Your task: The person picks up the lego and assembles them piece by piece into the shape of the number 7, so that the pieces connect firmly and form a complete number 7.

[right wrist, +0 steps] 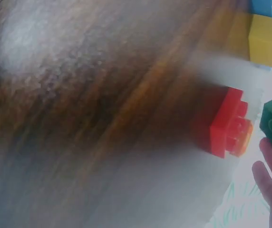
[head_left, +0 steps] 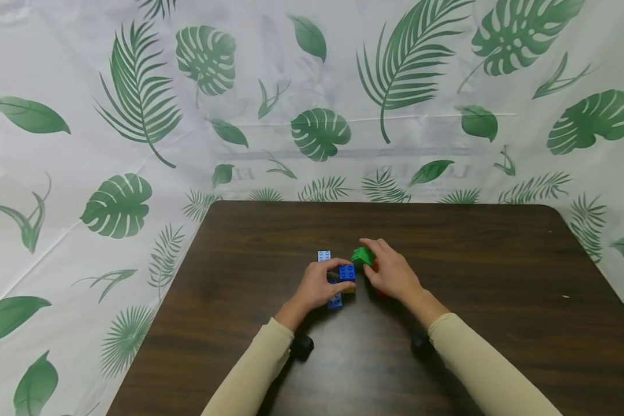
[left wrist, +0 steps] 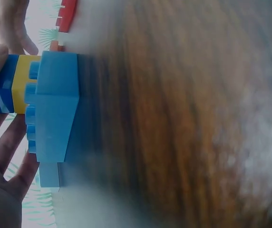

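My left hand pinches a dark blue building brick between thumb and fingers. Directly beneath it is a yellow brick, which stands against the studs of a lighter blue brick on the table. My right hand holds a green brick by its fingertips, tilted so its hollow end faces the right wrist camera. Below the green brick, a red brick rests on the table, partly hidden by the right hand in the head view.
A pale blue brick lies just beyond the left hand. An orange piece shows behind the red brick. The dark wooden table meets a leaf-print curtain at its far edge.
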The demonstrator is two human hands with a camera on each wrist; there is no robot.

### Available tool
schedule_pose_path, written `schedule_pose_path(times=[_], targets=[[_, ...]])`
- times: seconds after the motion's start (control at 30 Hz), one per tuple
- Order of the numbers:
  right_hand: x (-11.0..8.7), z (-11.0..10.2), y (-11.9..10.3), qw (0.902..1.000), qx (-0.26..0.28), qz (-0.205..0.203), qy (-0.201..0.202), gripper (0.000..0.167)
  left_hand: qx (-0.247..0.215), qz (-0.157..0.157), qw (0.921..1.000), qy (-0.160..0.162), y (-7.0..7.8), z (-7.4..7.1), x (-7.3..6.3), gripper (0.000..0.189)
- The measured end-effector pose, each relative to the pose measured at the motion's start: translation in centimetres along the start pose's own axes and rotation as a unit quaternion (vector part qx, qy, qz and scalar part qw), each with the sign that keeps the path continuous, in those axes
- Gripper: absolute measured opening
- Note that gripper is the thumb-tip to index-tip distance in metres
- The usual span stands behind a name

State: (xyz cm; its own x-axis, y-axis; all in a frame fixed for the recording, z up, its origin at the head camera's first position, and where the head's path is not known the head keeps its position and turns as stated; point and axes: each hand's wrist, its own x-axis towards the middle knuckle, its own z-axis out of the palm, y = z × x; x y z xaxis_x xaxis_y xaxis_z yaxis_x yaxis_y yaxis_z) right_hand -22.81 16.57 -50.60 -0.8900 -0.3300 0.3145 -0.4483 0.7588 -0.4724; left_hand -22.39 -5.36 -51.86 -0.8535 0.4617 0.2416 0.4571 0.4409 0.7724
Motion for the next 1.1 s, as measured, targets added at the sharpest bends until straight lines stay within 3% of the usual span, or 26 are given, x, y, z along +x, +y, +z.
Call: schedule_pose_path(times=[0.43,0.77,0.9,1.1], targets=[[-0.6,-2.2,-1.2,0.9941,0.095,0.022,0.046,0.049,-0.010,-0.009,0.9999,0.003,-0.3,0.1,-0.1,0.039],[-0.9,-3.6,-2.9,0.9729,0.219,0.072,0.016,0.044,-0.021,-0.021,0.9996,0.000,-0.6,0.2,-0.2,0.040],[-0.9,-3.5,-3.7,0.9732,0.224,0.051,0.004,0.045,-0.023,-0.019,0.9996,-0.001,-0.6,0.3,-0.1,0.040],[-1.0,-3.2,-4.8,0.9842,0.177,-0.003,-0.011,0.052,-0.023,-0.014,0.9996,-0.003,-0.8,0.3,0.0,0.039]])
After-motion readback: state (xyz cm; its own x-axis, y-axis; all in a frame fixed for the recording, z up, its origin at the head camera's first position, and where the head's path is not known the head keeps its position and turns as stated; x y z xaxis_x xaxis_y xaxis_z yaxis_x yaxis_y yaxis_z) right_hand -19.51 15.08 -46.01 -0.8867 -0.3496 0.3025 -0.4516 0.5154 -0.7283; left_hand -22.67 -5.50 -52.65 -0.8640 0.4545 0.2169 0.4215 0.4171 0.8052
